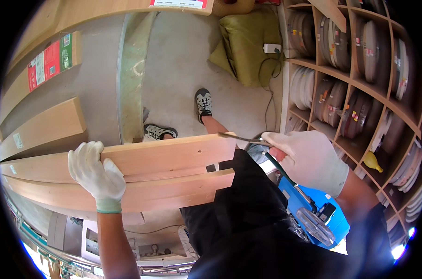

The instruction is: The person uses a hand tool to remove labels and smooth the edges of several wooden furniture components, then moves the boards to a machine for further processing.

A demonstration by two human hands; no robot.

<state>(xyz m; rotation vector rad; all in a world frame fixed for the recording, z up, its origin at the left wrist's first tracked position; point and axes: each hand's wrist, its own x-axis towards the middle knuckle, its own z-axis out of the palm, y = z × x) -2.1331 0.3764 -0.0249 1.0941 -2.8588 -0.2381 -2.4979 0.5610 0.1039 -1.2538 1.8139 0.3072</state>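
Observation:
Two long pale wooden boards (169, 156) lie side by side in front of me, with small dark gaps at their right ends. My left hand (97, 169), in a white glove with a green cuff, rests on the boards with its fingers stretched out. In a white glove too, my right hand (306, 158) is closed around a thin dark flat tool (241, 137). The tool's tip reaches over the board's right end; its exact kind is unclear. A red part shows under the gloved fingers, and a dark green curved piece runs below them.
Shelves (329, 69) with many rolls of edge strip stand at the right. An olive sack (248, 44) and a cable (269, 93) lie on the floor ahead. Labelled boards (43, 128) are stacked at the left. Blue equipment (329, 216) is beside me at the right.

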